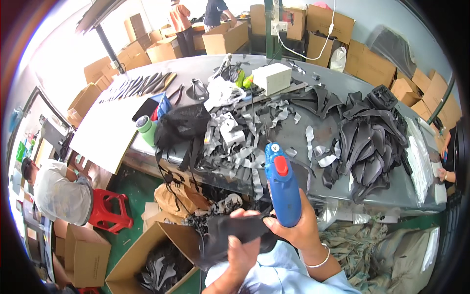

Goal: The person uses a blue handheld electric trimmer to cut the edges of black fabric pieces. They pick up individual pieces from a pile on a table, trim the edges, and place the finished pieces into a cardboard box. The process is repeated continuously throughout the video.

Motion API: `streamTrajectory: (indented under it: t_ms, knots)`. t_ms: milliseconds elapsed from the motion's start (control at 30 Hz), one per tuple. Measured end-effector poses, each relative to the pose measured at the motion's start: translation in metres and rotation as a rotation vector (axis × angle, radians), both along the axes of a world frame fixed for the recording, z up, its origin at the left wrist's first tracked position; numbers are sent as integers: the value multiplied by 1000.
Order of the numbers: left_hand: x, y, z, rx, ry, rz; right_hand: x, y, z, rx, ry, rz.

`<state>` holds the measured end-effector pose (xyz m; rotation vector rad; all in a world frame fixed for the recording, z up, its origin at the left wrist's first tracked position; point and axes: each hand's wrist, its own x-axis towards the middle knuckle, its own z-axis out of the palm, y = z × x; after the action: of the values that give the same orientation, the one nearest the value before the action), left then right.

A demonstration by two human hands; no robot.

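My right hand (pixel 304 228) is wrapped round a blue hand-held power tool (pixel 286 198) with a red button on top. Its narrow front end points away from me toward the table; I cannot make out its tip. In my left hand (pixel 240 255) I grip a dark, soft-looking black piece (pixel 223 237), slightly blurred, thumb on top and fingers behind. The piece hangs in front of me, short of the table's near edge, and reaches close to the right hand. Just beyond the tool, grey and black scraps (pixel 240 161) litter the table.
A heap of black curved pieces (pixel 367 137) lies on the grey table (pixel 200 63) at right. A black mesh bag (pixel 183 125), green bottle (pixel 145 128) and white box (pixel 271 78) stand on it. Below is an open carton (pixel 122 259). One person sits on a red stool (pixel 111 210); others work beyond.
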<state>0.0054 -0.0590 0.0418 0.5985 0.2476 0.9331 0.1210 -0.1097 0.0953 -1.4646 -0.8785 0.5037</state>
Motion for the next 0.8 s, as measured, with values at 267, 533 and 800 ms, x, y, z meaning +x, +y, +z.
streamTrajectory:
  t_ms: [267,533,800]
  knots:
    - [-21,16,12,-118,102,-64,-5,-2,-20,118,-38,-56]
    - [-21,25,8,-8,-10,-51,4,1,-15,14,92,11]
    - [-26,53,33,199,-137,440,-34,-23,-20,-151,-482,229]
